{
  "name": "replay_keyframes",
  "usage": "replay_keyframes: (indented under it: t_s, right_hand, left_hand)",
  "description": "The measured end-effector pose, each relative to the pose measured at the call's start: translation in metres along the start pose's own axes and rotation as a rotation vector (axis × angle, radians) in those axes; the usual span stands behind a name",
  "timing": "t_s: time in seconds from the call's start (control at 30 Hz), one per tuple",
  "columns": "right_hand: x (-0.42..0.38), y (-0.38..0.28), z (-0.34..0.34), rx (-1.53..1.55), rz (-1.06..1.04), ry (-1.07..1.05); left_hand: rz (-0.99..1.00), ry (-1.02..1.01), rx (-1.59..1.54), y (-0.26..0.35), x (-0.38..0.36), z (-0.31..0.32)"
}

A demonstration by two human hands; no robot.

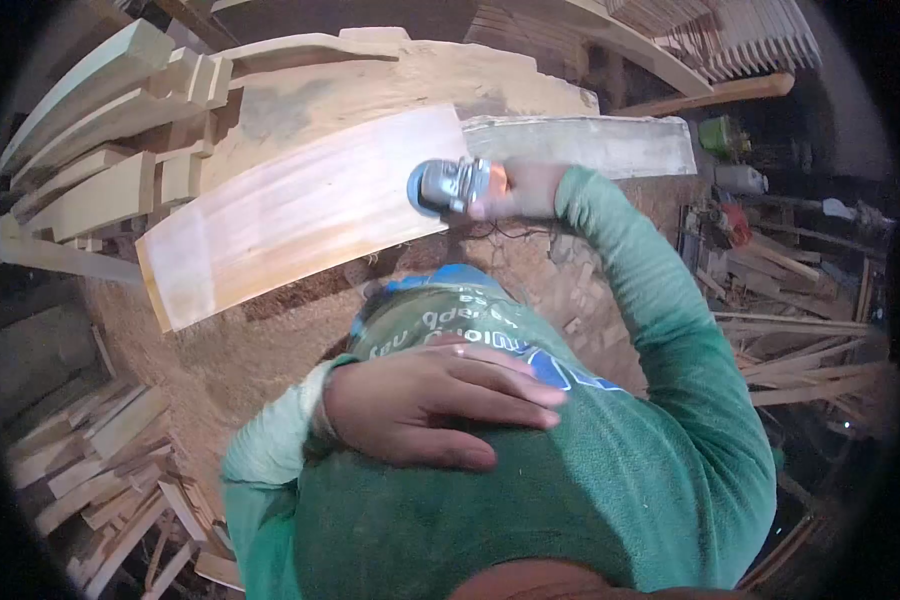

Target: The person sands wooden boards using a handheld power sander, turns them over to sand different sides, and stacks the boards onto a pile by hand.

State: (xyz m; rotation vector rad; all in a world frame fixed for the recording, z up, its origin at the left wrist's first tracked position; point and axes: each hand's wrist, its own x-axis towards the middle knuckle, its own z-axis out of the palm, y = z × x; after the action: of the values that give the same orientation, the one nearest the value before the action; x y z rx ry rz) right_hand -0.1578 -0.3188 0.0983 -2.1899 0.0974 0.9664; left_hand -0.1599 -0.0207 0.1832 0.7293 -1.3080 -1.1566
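Note:
A curved, pale wooden panel (300,215) lies across the bench. On its right end rests a power tool with a round disc, an angle grinder or sander (442,187). My right hand (515,190) is wrapped round the tool's body, partly blurred. My left hand (430,400) lies flat against the front of my green shirt (590,480), its fingers spread a little and holding nothing. Behind the tool, a greyish board (590,145) extends to the right.
Curved wooden pieces (120,120) are stacked at the upper left. Wood offcuts (120,470) lie at the lower left, and more strips (810,350) at the right. A green container (720,137) stands beyond the grey board. Sawdust covers the floor (230,370).

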Motion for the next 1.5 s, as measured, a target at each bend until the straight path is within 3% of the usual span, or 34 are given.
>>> replay_keyframes:
  t_s: [0.1,0.23,0.3,0.37,0.4,0.43,0.5,0.57,0.63,0.73,0.83,0.9,1.0,1.1,1.13,1.17,1.27,1.3,1.37,1.47,1.5]
  right_hand:
    - [0.046,0.017,-0.027,-0.027,-0.065,0.063]
    - [0.080,0.001,-0.065,-0.229,0.073,0.100]
    - [0.079,-0.010,-0.069,-0.247,0.118,0.100]
    - [0.082,-0.004,-0.066,-0.219,0.103,0.108]
    - [0.081,0.002,-0.056,-0.223,0.063,0.081]
    - [0.050,-0.022,-0.045,-0.008,-0.176,0.040]
    - [0.029,-0.028,-0.021,0.065,-0.074,-0.109]
    - [0.014,-0.038,-0.002,0.049,-0.069,-0.216]
    - [0.020,-0.019,0.016,-0.179,-0.091,-0.148]
    - [0.027,-0.027,0.004,-0.135,-0.150,-0.169]
    - [0.044,-0.048,-0.023,-0.114,-0.075,-0.110]
    - [0.081,-0.030,-0.037,-0.269,-0.018,0.040]
    - [0.093,-0.031,-0.067,-0.178,0.122,0.098]
    - [0.079,-0.013,-0.063,-0.094,-0.094,0.100]
    - [0.079,-0.010,-0.055,-0.162,-0.013,0.062]
    - [0.057,-0.002,-0.041,0.076,-0.188,0.080]
    - [0.029,0.013,-0.010,0.016,-0.053,-0.093]
    - [0.012,-0.010,-0.013,-0.071,-0.003,-0.115]
    - [0.010,-0.014,-0.014,-0.011,-0.041,-0.105]
    - [0.053,0.017,-0.034,-0.031,-0.147,0.087]
    - [0.072,0.030,-0.048,-0.047,-0.075,0.130]
  left_hand:
    - [-0.297,0.074,0.258,-0.005,-0.030,0.000]
    - [-0.411,0.344,0.373,-0.038,-0.064,0.004]
    - [-0.567,0.530,0.304,-0.038,-0.084,-0.003]
    - [-0.678,0.807,0.958,-0.033,-0.101,-0.010]
    - [-0.726,0.899,0.914,-0.037,-0.114,-0.021]
    - [-0.771,0.990,0.865,-0.044,-0.129,-0.037]
    - [-0.673,1.132,1.017,-0.064,-0.156,-0.064]
    - [-0.716,1.188,1.273,-0.077,-0.160,-0.079]
    - [-0.786,1.235,1.434,-0.092,-0.161,-0.096]
    - [-0.908,1.268,1.533,-0.122,-0.158,-0.110]
    - [-0.933,1.247,1.643,-0.133,-0.153,-0.118]
    - [-0.939,1.247,1.646,-0.131,-0.152,-0.115]
    - [-0.938,1.239,1.645,-0.130,-0.151,-0.114]
    - [-0.958,1.247,1.631,-0.131,-0.152,-0.116]
    - [-0.946,1.247,1.631,-0.131,-0.152,-0.117]
    - [-0.936,1.249,1.628,-0.131,-0.153,-0.116]
    - [-0.965,1.246,1.601,-0.131,-0.152,-0.115]
    - [-0.989,1.240,1.593,-0.131,-0.151,-0.116]
    - [-1.007,1.219,1.609,-0.131,-0.152,-0.118]
    - [-1.028,1.198,1.621,-0.133,-0.152,-0.117]
    - [-1.033,1.194,1.625,-0.133,-0.151,-0.117]
